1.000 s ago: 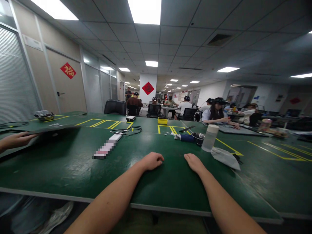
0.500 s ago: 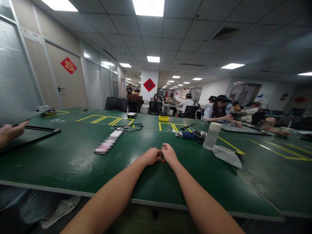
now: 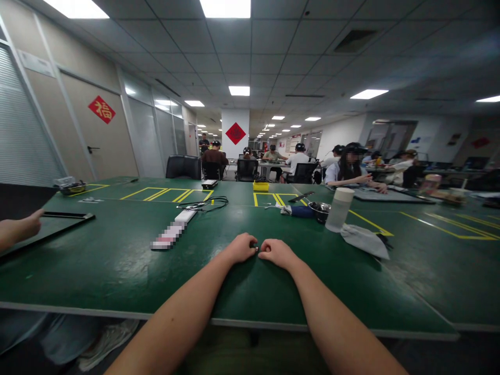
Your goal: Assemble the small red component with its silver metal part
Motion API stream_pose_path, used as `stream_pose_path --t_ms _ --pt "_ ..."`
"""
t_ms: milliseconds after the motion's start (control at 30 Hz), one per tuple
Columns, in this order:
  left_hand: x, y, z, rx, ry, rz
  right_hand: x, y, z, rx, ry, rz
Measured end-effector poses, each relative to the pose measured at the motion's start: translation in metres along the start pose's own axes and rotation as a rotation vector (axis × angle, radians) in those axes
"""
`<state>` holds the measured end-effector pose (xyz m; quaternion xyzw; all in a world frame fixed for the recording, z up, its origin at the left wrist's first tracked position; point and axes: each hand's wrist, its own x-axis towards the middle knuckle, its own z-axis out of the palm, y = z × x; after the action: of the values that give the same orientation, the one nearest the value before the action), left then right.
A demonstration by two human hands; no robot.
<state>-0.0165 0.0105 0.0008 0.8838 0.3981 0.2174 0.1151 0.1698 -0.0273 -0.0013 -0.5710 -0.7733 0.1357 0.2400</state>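
Note:
My left hand (image 3: 242, 247) and my right hand (image 3: 276, 252) rest on the green table (image 3: 117, 260), knuckles up and almost touching at the fingertips. Both have their fingers curled in. Whatever lies between the fingertips is too small to make out. Both forearms reach in from the near table edge. The nearest things are a pixelated flat object (image 3: 167, 237) to the left and a grey cloth (image 3: 365, 240) to the right.
A translucent bottle (image 3: 339, 209), a metal bowl (image 3: 320, 210), a white power strip (image 3: 186, 215) with black cables (image 3: 205, 203) and a yellow box (image 3: 260, 186) lie farther back. A co-worker's hand (image 3: 17, 229) at the left holds a black flat case (image 3: 58, 219). People sit at the tables behind.
My hands, apart a second ago, came together at the table's middle. A small red speck seen between them half a second ago no longer shows. The co-worker's black case opened upward.

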Motion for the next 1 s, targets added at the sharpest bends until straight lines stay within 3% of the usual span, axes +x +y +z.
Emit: stream_pose_path --t_ms 367,500,733,900,1000 --pt "0.001 -0.002 0.004 -0.020 0.008 0.043 0.007 0.011 0.010 0.116 0.084 -0.104" --pt "0.001 0.001 0.003 0.040 -0.034 0.053 0.009 0.010 0.013 0.089 0.084 -0.105" --pt "-0.002 0.011 -0.004 -0.012 0.025 -0.012 0.008 0.009 0.011 0.012 0.105 -0.095" --pt "-0.004 0.015 -0.006 -0.085 0.031 0.018 0.005 -0.003 0.008 0.313 0.125 -0.044" --pt "-0.003 0.013 -0.005 -0.141 0.057 -0.035 0.005 -0.009 0.007 0.512 0.118 0.032"
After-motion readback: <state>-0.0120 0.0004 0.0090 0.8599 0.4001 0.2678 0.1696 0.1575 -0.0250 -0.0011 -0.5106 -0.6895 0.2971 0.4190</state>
